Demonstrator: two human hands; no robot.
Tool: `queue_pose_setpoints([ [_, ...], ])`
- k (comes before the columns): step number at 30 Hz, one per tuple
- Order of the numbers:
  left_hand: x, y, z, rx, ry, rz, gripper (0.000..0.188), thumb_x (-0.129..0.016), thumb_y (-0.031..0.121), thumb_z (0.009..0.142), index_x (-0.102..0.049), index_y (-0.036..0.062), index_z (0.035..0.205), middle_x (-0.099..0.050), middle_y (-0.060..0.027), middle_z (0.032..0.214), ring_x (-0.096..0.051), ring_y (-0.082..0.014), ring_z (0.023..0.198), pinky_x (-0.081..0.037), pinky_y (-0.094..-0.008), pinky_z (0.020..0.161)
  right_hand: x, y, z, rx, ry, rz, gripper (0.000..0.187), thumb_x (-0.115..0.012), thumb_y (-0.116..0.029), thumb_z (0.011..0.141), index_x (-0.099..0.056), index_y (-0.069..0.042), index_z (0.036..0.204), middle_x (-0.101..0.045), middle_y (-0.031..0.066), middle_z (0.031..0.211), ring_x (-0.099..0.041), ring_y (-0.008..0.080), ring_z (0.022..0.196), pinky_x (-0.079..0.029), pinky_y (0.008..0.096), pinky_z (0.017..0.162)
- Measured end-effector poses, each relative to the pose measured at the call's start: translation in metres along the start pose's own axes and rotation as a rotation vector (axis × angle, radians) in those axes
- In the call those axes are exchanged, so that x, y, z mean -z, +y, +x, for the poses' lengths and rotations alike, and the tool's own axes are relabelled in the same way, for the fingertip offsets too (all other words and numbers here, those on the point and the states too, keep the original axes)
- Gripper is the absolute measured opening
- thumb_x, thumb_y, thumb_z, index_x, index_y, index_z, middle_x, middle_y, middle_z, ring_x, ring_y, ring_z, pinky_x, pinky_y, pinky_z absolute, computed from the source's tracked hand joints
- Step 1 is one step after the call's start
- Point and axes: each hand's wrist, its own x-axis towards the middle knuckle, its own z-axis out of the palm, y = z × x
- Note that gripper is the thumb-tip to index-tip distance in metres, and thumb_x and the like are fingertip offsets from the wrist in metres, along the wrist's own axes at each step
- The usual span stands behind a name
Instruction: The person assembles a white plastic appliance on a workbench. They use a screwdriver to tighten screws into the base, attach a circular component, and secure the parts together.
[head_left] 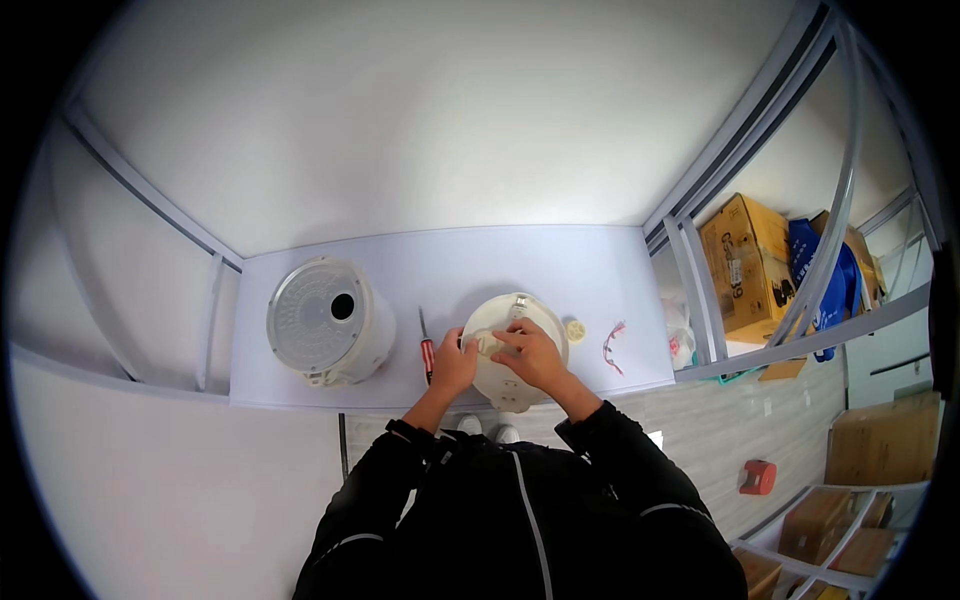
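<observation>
A round cream plastic cover lies on the white table in front of me, a metal fitting near its far edge. Over its left half is a small cream plastic part, between my two hands. My left hand has its fingers closed at the left side of this part. From the right, my right hand reaches over the cover with fingers stretched out and apart, their tips at the part. Just left of my left hand lies a screwdriver with a red and black handle.
A large white drum with a grey, holed lid stands at the table's left. To the right lie a small yellowish round piece and red wires. Frame posts border the table; cardboard boxes and a red stool are beyond, right.
</observation>
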Motion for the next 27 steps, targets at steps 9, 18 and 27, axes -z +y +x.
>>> queue_pose_setpoints([
  [9, -0.001, -0.009, 0.008, 0.092, -0.041, -0.073, 0.047, -0.07, 0.03, 0.1, -0.067, -0.0028, 0.134, -0.078, -0.0238, 0.117, -0.076, -0.0352, 0.109, -0.058, -0.0434, 0.095, 0.0, 0.005, -0.007, 0.101, 0.031, -0.099, 0.021, -0.083, -0.023, 0.091, -0.085, -0.014, 0.11, -0.078, 0.0098, 0.106, -0.074, 0.0336, 0.097, -0.06, 0.0444, 0.084],
  [18, 0.005, 0.005, -0.007, 0.023, -0.169, -0.177, 0.068, -0.084, 0.014, 0.085, -0.056, -0.003, 0.145, -0.074, -0.0174, 0.128, -0.073, -0.0263, 0.115, -0.058, -0.0396, 0.101, 0.004, 0.001, -0.014, 0.094, 0.02, -0.111, 0.012, -0.078, -0.017, 0.093, -0.085, -0.014, 0.103, -0.08, 0.0057, 0.103, -0.076, 0.0318, 0.087, -0.061, 0.0425, 0.074],
  [27, 0.006, 0.008, -0.012, 0.018, -0.171, -0.126, 0.082, -0.081, 0.008, 0.082, -0.045, -0.0014, 0.155, -0.066, -0.0218, 0.142, -0.066, -0.0323, 0.132, -0.054, -0.0438, 0.111, 0.015, -0.009, -0.01, 0.085, -0.086, -0.192, 0.017, -0.076, -0.019, 0.095, -0.084, -0.016, 0.11, -0.079, 0.0044, 0.106, -0.076, 0.0309, 0.09, -0.061, 0.043, 0.078],
])
